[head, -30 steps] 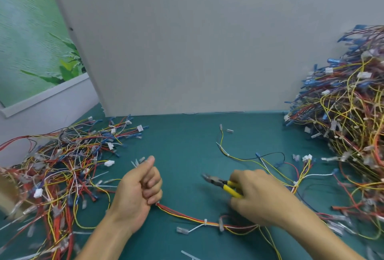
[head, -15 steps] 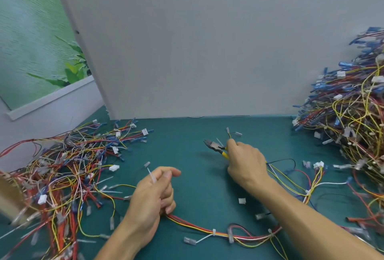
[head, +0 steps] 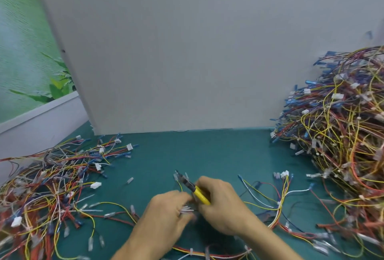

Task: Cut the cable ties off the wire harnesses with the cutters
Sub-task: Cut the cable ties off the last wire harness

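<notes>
My right hand grips the yellow-handled cutters, whose dark jaws point up and to the left over the green table. My left hand is right beside it, fingers curled round small white cable tie pieces; the view is blurred there. A wire harness of red, yellow, white and blue wires lies under and to the right of both hands. Its white cable ties show near the bottom edge.
A loose spread of wire harnesses covers the table's left side. A tall heap of harnesses stands at the right. A grey upright panel closes the back. Cut connectors and tie scraps lie scattered between.
My right hand drew back toward me with the cutters. My left hand moved right until it met the right hand. The head camera tilted, and the view shifted.
</notes>
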A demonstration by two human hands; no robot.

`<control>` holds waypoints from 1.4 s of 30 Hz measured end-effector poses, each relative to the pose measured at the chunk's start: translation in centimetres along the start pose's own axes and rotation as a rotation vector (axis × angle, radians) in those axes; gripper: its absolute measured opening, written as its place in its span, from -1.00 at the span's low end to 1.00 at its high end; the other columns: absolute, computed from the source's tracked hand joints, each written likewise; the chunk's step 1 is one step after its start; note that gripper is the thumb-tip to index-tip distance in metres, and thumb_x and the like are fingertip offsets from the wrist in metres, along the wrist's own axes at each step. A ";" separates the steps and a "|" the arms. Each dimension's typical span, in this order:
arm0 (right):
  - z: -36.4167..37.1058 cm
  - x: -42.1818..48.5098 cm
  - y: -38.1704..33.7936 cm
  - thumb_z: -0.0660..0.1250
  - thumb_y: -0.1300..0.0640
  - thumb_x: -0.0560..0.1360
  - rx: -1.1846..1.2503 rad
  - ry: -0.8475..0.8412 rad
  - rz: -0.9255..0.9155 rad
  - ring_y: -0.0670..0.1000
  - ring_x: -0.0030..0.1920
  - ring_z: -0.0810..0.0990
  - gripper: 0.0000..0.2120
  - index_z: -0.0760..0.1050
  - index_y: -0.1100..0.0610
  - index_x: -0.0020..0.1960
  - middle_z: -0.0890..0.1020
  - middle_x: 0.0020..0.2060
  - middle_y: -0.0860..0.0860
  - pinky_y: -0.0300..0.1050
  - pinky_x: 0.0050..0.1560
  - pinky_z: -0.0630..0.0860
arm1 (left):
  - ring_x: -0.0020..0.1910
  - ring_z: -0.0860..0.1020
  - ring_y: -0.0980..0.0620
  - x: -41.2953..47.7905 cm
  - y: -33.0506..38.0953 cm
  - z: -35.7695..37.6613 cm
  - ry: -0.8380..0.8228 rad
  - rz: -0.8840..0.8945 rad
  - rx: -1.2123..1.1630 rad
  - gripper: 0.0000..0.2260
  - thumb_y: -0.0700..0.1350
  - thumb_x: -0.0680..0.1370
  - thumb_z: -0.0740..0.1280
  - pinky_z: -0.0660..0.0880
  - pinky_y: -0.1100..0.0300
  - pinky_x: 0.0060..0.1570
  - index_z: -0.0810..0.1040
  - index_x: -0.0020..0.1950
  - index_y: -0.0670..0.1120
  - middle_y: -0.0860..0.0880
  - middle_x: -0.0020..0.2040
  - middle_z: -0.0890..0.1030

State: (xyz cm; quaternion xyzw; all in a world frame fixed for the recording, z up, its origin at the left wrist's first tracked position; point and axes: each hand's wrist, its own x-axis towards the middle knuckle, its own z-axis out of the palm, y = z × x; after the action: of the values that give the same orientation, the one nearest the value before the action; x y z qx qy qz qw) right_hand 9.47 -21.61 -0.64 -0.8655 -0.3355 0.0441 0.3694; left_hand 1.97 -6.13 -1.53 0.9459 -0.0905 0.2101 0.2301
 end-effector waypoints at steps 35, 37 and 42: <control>-8.6 -4.0 -3.1 0.34 0.28 0.31 -0.199 0.639 -0.276 -0.14 -0.23 0.50 -0.67 0.61 0.09 0.05 0.55 -0.23 -0.08 -0.38 -0.12 0.39 | -0.12 0.52 0.20 0.9 -2.4 1.0 -0.212 -0.088 -0.040 -0.95 -0.05 0.49 0.38 0.29 0.43 -0.01 0.63 -0.11 0.02 0.13 -0.15 0.60; -7.6 -3.9 -2.5 0.32 0.28 0.28 -0.300 0.410 -0.230 -0.04 -0.22 0.52 -0.68 0.59 0.03 -0.01 0.52 -0.21 -0.12 -0.20 -0.15 0.44 | -0.13 0.52 0.20 0.8 -2.6 0.7 -0.205 -0.098 -0.018 -0.96 -0.07 0.48 0.37 0.33 0.44 -0.05 0.63 -0.12 0.03 0.14 -0.16 0.60; -2.3 -2.9 0.4 0.23 0.12 0.44 -0.468 -0.006 0.146 0.10 0.03 0.52 -0.85 0.42 -0.01 0.00 0.57 -0.06 -0.05 -0.07 -0.10 0.47 | -0.14 0.47 0.24 0.7 -2.5 0.8 -0.196 -0.056 0.005 -0.91 -0.08 0.47 0.37 0.24 0.55 -0.10 0.62 -0.06 0.05 0.15 -0.13 0.59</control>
State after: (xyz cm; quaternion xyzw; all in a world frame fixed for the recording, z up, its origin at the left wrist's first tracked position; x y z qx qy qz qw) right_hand 8.15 -24.98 0.23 -0.9493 -0.2742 -0.0056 0.1536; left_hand 3.59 -4.37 -2.90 0.9647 -0.0855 0.1105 0.2234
